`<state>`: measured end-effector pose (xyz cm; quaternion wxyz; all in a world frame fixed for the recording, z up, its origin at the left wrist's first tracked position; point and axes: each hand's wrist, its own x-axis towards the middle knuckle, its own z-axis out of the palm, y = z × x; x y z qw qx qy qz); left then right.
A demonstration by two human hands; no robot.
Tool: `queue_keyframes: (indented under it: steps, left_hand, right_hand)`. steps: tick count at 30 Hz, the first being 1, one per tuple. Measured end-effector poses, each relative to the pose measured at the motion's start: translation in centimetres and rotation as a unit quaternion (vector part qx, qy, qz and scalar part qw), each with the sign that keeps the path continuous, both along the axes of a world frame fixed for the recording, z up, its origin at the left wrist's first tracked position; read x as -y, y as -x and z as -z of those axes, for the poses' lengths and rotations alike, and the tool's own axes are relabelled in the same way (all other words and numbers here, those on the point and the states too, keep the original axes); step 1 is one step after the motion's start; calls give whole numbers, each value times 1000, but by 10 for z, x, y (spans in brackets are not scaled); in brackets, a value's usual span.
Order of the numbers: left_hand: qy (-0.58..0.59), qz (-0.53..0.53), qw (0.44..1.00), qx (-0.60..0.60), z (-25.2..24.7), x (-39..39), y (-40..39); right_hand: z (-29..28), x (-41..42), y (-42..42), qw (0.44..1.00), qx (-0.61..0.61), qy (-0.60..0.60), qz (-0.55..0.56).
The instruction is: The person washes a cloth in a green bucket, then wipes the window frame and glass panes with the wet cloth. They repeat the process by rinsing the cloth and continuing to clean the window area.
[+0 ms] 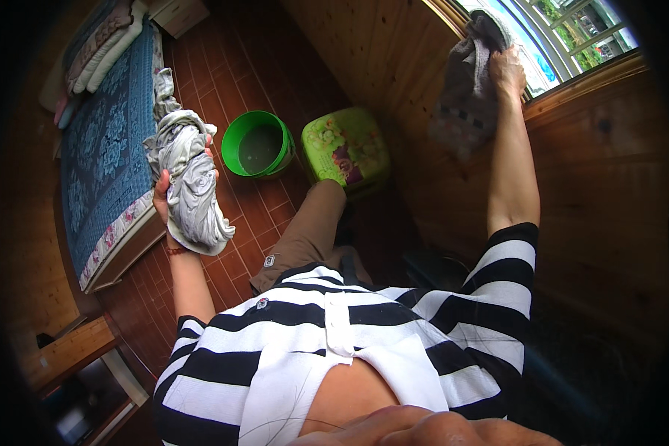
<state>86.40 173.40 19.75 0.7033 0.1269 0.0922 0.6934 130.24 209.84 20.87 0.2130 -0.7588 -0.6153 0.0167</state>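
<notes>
Bunched, wrinkled pale grey cloth [192,178] lies in my left hand [161,195], with the thumb on its near side and fingertips showing at its far edge. A loose end of it hangs over the side of the bed. My right hand [509,72] is raised at the window [557,50] on the right and grips a grey towel-like cloth [476,67], whose lower part hangs down, blurred, against the wood wall. A green bucket [286,150] with cloudy grey water [259,149] stands on the floor between the hands, nearer the left one.
Beside the bucket is a green storage stool [334,139] with a printed flower lid, touching or close to my knee. At left stands a bed [108,139] with a blue patterned cover and folded bedding. A white cabinet [181,14] is beyond it. Wood panelling [585,167] runs below the window.
</notes>
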Motion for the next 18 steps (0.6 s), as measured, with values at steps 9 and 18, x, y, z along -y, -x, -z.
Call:
queue_keyframes:
  steps: [9,18]
  left_hand:
    - [18,7,1000,13,10,-1,6]
    - [-27,9,999,-17,2,-12,4]
  right_hand:
    - [-18,18,6,1000,19,-10,5]
    - [-25,34,18,1000,4,-9,-2]
